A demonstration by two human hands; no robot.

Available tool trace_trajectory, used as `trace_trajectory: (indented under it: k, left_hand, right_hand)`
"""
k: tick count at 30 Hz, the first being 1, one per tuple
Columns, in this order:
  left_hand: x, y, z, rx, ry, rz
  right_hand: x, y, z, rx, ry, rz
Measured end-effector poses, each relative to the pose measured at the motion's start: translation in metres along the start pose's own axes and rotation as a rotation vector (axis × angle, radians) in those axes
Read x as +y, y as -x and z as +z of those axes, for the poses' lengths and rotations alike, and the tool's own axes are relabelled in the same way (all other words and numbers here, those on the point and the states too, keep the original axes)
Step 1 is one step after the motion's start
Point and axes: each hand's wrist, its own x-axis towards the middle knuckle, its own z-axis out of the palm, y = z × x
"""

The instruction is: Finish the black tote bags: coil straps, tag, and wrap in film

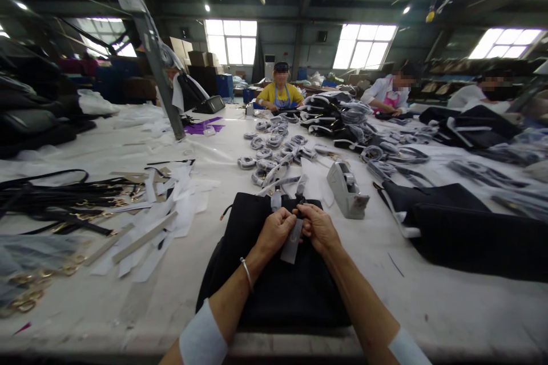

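Observation:
A black bag lies flat at the table's front edge, below my forearms. Over its upper part my left hand is closed in a pinch at the top of a pale translucent tag. Close beside it, my right hand is also pinched, at a small dark piece by the bag's top edge. My fingers hide just what that piece is. White wrapping covers a strap part at the bag's top. From the bag's upper left corner sticks a thin black cord.
A grey tape dispenser stands right of the bag, with more black bags beyond. Wrapped coiled straps lie ahead. Black straps and paper strips spread leftward. A metal post rises from the table. Several people sit opposite.

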Motion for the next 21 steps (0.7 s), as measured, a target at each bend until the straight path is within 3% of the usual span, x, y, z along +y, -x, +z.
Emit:
trace_trajectory:
  k: [6, 21]
  left_hand:
    - [0.017, -0.013, 0.004, 0.179, -0.37, 0.024]
    - [0.043, -0.063, 0.0, 0.245, -0.686, 0.086]
  right_hand:
    - [0.006, 0.004, -0.003, -0.022, 0.095, -0.019]
    - [0.002, 0.003, -0.002, 0.05, 0.02, 0.03]
